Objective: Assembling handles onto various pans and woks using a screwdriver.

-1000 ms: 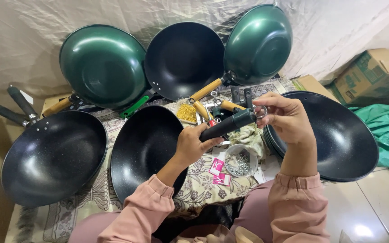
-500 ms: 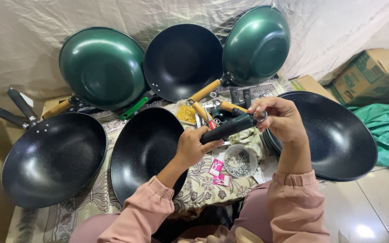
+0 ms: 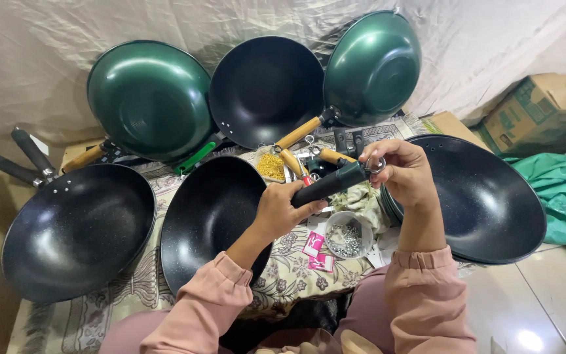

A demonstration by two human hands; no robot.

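Note:
My left hand (image 3: 282,211) grips the lower end of a black pan handle (image 3: 329,184) held in the air over the patterned cloth. At the handle's upper end my right hand (image 3: 402,172) pinches a small metal ring (image 3: 375,164) with its fingertips. Just below the hands stands a small white bowl (image 3: 347,238) of metal screws, with pink packets (image 3: 316,250) beside it. A black wok (image 3: 208,217) lies under my left forearm and another black wok (image 3: 486,200) lies to the right of my right arm.
Three woks lean on the cloth-covered wall: green (image 3: 150,98), black (image 3: 266,88), green (image 3: 373,67). A black wok (image 3: 76,229) with two handles lies at the left. Wooden handles (image 3: 298,133) and a tray of yellow bits (image 3: 270,166) lie behind the hands. A cardboard box (image 3: 540,113) and green cloth (image 3: 563,196) sit at the right.
Both hands with the black handle have dropped slightly and shifted a little left; the right hand's fingers have turned at the ring end. The woks have not moved.

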